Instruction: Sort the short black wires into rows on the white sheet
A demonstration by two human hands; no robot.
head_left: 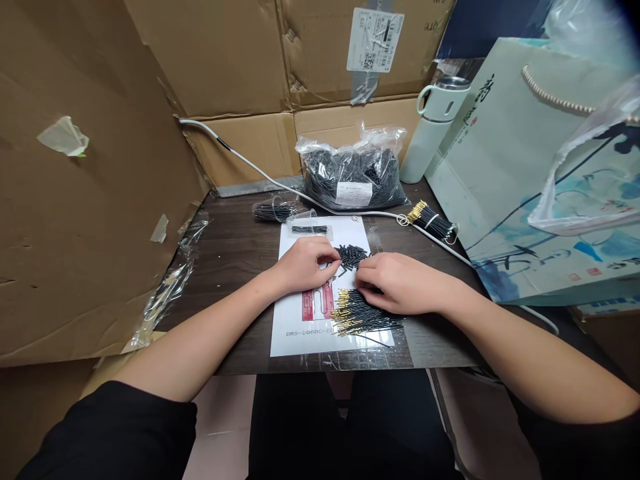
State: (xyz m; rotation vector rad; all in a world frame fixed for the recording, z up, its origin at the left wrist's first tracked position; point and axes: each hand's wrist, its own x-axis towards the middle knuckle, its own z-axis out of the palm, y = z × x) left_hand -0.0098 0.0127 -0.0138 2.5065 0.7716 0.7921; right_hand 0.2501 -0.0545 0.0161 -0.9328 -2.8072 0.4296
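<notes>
My left hand is closed in a pinch at the left edge of a pile of short black tubes. Whatever lies between its fingertips is too small to make out. On the pile's right side, my right hand has its fingers curled together, and what they hold is hidden. Just under that hand a heap of black wires with gold terminals lies on a printed white sheet. A clear plastic holder with thin dark pieces sits near the sheet's top edge.
Behind stand a clear bag of black pieces and a pale green bottle. A tied wire bundle lies right, near a white cable. Cardboard walls the left; a paper bag stands right.
</notes>
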